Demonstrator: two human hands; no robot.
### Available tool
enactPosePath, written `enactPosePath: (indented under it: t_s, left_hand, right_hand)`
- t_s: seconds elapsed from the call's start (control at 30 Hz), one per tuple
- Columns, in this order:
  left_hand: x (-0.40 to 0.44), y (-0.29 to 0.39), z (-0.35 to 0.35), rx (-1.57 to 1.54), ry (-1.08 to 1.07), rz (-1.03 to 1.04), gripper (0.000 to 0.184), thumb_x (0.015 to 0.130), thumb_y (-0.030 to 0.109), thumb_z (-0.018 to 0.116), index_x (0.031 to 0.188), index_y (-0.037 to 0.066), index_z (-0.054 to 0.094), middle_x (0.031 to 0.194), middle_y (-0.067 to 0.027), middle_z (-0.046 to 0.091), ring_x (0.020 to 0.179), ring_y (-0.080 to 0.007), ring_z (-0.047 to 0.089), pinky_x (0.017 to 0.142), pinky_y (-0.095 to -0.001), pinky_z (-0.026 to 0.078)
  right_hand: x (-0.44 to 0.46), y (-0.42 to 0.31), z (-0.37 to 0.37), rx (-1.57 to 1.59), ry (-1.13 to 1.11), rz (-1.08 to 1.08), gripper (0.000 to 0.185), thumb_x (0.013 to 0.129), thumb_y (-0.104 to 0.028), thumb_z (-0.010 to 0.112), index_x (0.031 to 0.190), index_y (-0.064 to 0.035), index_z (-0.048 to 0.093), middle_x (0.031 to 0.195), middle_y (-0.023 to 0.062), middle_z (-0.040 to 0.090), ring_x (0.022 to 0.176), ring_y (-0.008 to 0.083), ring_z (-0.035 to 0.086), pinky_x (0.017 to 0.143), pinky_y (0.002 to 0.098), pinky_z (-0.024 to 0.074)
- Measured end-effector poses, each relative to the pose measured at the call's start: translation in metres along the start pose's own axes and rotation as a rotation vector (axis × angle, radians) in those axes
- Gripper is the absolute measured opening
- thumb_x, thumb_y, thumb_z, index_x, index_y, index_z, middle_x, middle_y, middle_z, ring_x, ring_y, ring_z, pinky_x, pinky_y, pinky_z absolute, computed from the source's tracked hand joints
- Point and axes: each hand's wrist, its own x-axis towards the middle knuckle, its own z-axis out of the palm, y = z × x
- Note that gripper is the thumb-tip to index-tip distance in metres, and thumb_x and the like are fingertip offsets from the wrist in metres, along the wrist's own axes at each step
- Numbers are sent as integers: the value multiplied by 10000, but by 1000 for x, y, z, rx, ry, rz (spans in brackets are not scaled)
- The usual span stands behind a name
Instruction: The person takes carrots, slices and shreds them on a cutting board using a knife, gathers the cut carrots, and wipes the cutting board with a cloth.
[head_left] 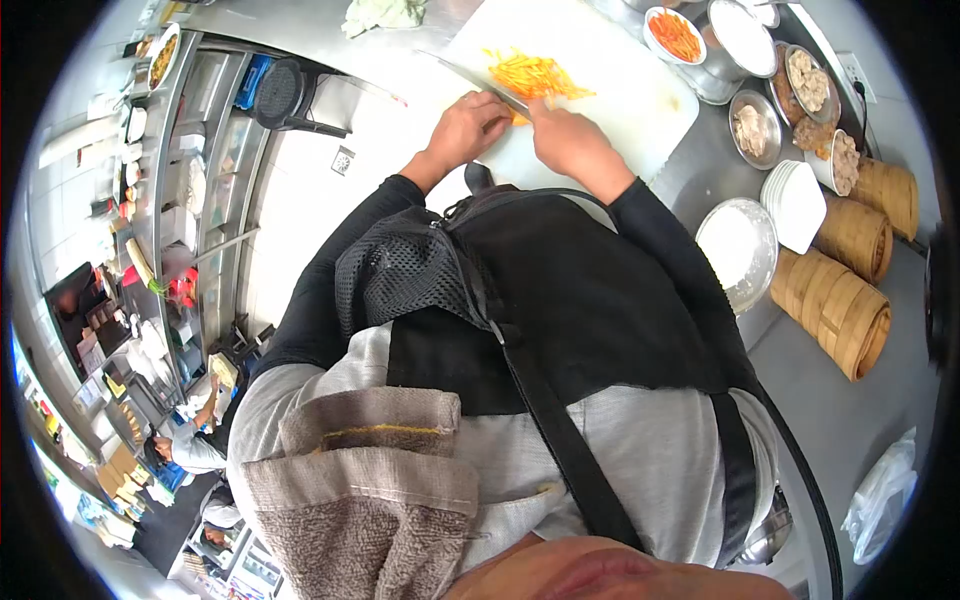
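Note:
My right hand (572, 145) is closed round the handle of a kitchen knife (490, 85). Its blade reaches up and left across the white cutting board (640, 110). Beside the blade, my left hand (468, 128) has its fingers curled down on a small orange piece of carrot (518, 118), which is partly hidden between the two hands. Just beyond the knife lies a loose heap of carrot strips (540, 75) in yellow-orange shades.
Right of the board are a bowl of red-orange shreds (675, 37), a metal bowl with pale food (755, 130), stacked white dishes (790, 205), a floury round pan (737, 255) and bamboo steamers (830, 315). Leafy greens (385, 14) lie at the back. Another person (195, 445) is at lower left.

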Motion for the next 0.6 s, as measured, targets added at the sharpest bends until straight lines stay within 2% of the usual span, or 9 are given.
enactPosePath:
  t_s: [0.13, 0.27, 0.37, 0.47, 0.57, 0.6]
  left_hand:
    - [-4, 0, 4, -4, -4, 1, 119, 821, 114, 723, 940, 103, 721, 991, -56, 676, 880, -292, 636, 796, -388, 543]
    - [-7, 2, 2, 25, 4, -11, 128, 828, 114, 720, 955, 106, 726, 1000, -50, 674, 897, -286, 630, 806, -386, 535]
    - [-8, 1, 3, 3, -8, -26, 137, 830, 112, 719, 967, 102, 726, 1007, -52, 672, 900, -285, 629, 803, -389, 532]
    - [-11, -1, 3, -2, 15, 11, 143, 830, 107, 721, 972, 99, 725, 1021, -53, 668, 897, -293, 628, 795, -394, 529]
    - [-15, -1, 4, 24, 2, -9, 145, 827, 107, 720, 972, 98, 721, 1028, -59, 663, 906, -303, 629, 807, -392, 529]
    - [-16, 1, 4, 10, -1, -21, 152, 829, 101, 718, 981, 98, 718, 1023, -63, 661, 911, -304, 624, 812, -396, 528]
  right_hand:
    - [23, 14, 13, 24, 77, -84, 282, 951, -123, 405, 1175, 18, 501, 983, 310, 684, 907, 450, 681, 802, 551, 525]
    - [11, 7, 16, 24, 27, -53, 272, 946, -132, 432, 1158, 21, 509, 972, 310, 682, 900, 458, 676, 803, 560, 519]
    - [29, 17, 24, 73, 41, -68, 276, 942, -128, 417, 1164, -3, 525, 1007, 281, 698, 942, 434, 694, 833, 531, 534]
    - [11, 5, 4, 24, -8, -32, 285, 956, -162, 450, 1164, 23, 506, 965, 293, 687, 907, 471, 667, 815, 555, 515]
    - [36, 27, 50, 122, 143, -102, 281, 961, -177, 460, 1160, 16, 503, 957, 282, 692, 895, 474, 666, 816, 552, 514]
    - [31, 22, 42, 97, 95, -82, 282, 962, -179, 463, 1165, 14, 501, 965, 283, 690, 899, 472, 666, 815, 553, 514]
